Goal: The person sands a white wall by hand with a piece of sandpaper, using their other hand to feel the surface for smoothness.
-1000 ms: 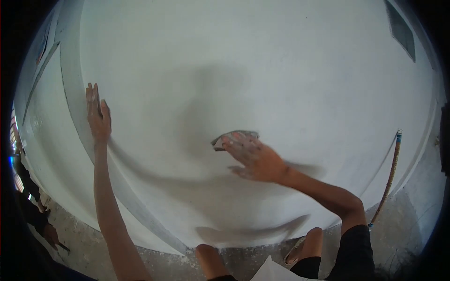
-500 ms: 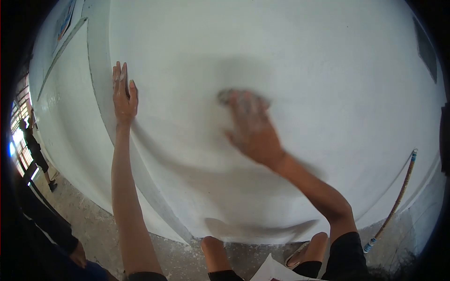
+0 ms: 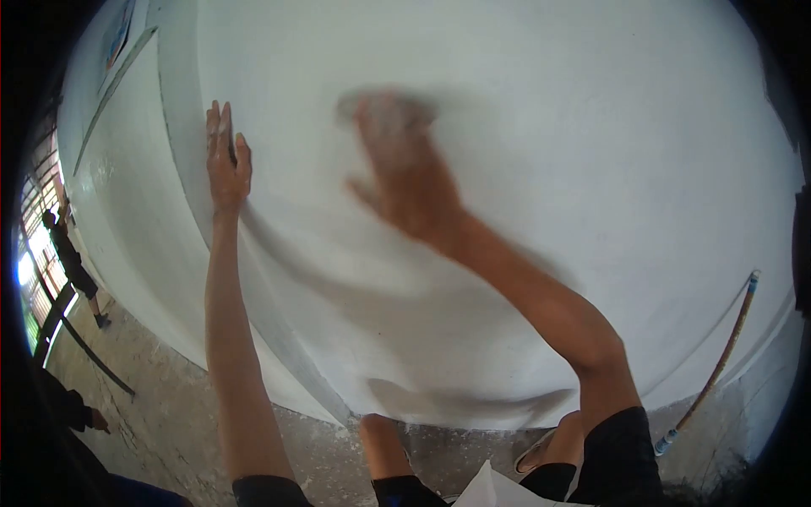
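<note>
A smooth white wall (image 3: pixel 541 144) fills most of the view. My left hand (image 3: pixel 228 173) lies flat against it at the left, beside a grey vertical strip, fingers stretched upward and holding nothing. Higher and nearer the middle, my right hand (image 3: pixel 410 182) is smeared by motion. Its fingers press a dark grey flat pad (image 3: pixel 346 108) to the wall; the pad shows only at its edges and is too blurred to name more exactly. Whitish dust coats the fingers of both hands.
A thin stick (image 3: pixel 728 351) with blue-wrapped ends leans on the wall at right. Another person (image 3: pixel 69 258) stands at far left by a bright barred opening. A co-worker's hand (image 3: pixel 100 421) shows at lower left, above the concrete floor (image 3: pixel 160 406).
My right hand has swept up and to the left across the wall with the dark grey pad. My left hand stays at its place. The co-worker's hand at lower left has shifted leftward.
</note>
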Action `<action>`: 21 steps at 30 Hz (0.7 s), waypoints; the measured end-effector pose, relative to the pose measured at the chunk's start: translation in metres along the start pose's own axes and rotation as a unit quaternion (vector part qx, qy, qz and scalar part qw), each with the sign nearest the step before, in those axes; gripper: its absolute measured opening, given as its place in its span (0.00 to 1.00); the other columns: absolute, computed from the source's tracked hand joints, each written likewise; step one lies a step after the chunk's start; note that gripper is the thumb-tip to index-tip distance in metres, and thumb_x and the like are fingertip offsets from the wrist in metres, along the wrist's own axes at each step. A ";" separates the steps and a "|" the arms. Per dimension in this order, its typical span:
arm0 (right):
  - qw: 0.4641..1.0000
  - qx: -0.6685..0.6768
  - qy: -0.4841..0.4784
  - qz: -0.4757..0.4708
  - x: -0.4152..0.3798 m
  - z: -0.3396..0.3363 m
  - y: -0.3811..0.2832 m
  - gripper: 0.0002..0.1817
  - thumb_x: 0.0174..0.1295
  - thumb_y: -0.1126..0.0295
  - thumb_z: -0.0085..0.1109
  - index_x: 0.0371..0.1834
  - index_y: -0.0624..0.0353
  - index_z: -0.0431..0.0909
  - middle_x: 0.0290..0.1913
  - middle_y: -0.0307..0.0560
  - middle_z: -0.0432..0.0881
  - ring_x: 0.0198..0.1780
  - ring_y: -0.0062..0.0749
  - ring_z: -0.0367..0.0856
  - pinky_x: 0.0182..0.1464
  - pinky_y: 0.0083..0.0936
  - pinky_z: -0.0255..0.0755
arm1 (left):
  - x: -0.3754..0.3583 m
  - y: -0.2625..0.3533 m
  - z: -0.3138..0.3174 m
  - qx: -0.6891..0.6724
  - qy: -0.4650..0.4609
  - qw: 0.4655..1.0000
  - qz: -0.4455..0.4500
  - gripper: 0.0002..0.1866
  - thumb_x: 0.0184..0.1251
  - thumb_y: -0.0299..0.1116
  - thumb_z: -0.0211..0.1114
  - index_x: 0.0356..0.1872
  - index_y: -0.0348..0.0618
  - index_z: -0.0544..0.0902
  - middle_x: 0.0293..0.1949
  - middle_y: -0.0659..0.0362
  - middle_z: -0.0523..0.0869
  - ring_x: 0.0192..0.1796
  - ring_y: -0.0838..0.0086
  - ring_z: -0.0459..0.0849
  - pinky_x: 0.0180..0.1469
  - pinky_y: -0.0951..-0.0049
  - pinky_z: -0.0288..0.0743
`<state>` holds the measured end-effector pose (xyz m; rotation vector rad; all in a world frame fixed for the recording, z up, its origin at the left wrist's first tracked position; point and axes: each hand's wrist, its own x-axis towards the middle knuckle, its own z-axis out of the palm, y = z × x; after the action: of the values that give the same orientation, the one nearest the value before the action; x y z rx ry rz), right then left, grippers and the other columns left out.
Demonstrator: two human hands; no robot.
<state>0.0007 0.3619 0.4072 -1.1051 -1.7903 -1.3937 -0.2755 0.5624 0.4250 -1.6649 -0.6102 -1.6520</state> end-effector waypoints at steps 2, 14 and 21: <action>0.980 0.051 -0.102 -0.162 -0.046 0.045 -0.037 0.49 0.63 0.42 0.61 0.76 0.69 0.60 0.78 0.56 0.62 0.79 0.50 0.58 0.80 0.48 0.51 | 0.000 0.003 -0.004 -0.008 -0.010 1.000 -0.010 0.26 0.84 0.39 0.45 0.78 0.45 0.65 0.79 0.49 0.62 0.81 0.50 0.56 0.79 0.51 0.55; 0.988 0.138 -0.052 -0.050 -0.033 0.034 -0.043 0.50 0.58 0.52 0.70 0.79 0.64 0.57 0.77 0.54 0.64 0.78 0.50 0.59 0.78 0.49 0.57 | 0.004 0.009 -0.007 -0.043 -0.014 0.999 -0.029 0.26 0.82 0.36 0.47 0.78 0.43 0.65 0.80 0.49 0.61 0.82 0.51 0.55 0.80 0.53 0.55; 0.998 0.044 0.029 -0.019 0.031 0.011 0.021 0.41 0.65 0.50 0.61 0.78 0.57 0.60 0.75 0.53 0.67 0.74 0.49 0.65 0.76 0.44 0.59 | 0.002 0.006 -0.008 -0.040 -0.006 0.999 -0.014 0.27 0.80 0.33 0.51 0.78 0.47 0.65 0.80 0.51 0.61 0.82 0.50 0.56 0.80 0.51 0.55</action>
<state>0.0047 0.3818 0.4405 -0.9792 -1.8218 -1.3423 -0.2759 0.5524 0.4254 -1.7305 -0.5829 -1.7080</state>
